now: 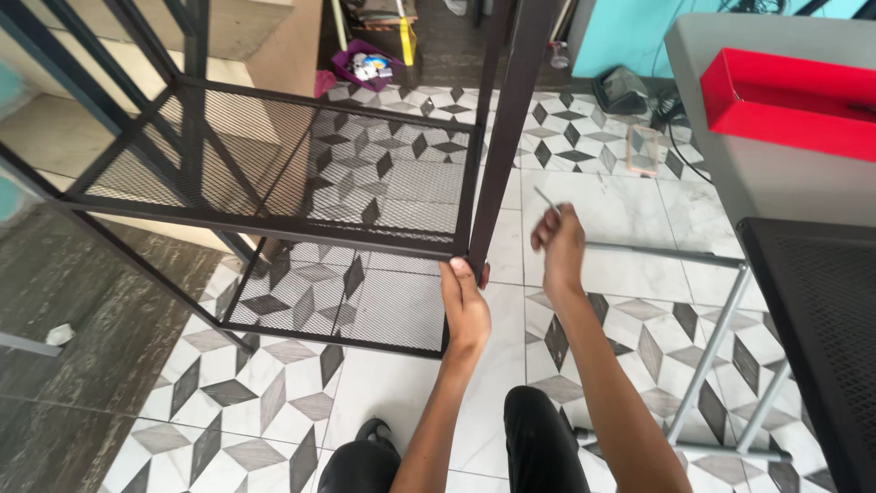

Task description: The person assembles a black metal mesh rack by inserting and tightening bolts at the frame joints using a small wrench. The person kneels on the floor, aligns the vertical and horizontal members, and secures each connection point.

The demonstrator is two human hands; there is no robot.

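Rack, a dark metal frame with mesh shelves, stands on the patterned tile floor and fills the view from 9 to 12 o'clock. Nearest, at 6 o'clock, are the person's knees in black trousers. Just above them the left hand reaches up to the rack's front corner, fingers wrapped around the foot of the upright post where the upper shelf meets it. At 1 o'clock of that hand, close beside the post but not touching it, the right hand is raised, fingertips pinched shut on a thin metal key that sticks up and to the left. At 4 o'clock a grey tube frame lies flat on the tiles. At 3 o'clock a black mesh panel runs along the edge. Farther, at 2 o'clock, a red tray sits on a grey table. A phone lies on the floor at 1 o'clock. Farthest, at 12 o'clock, sits a purple bin of small items.
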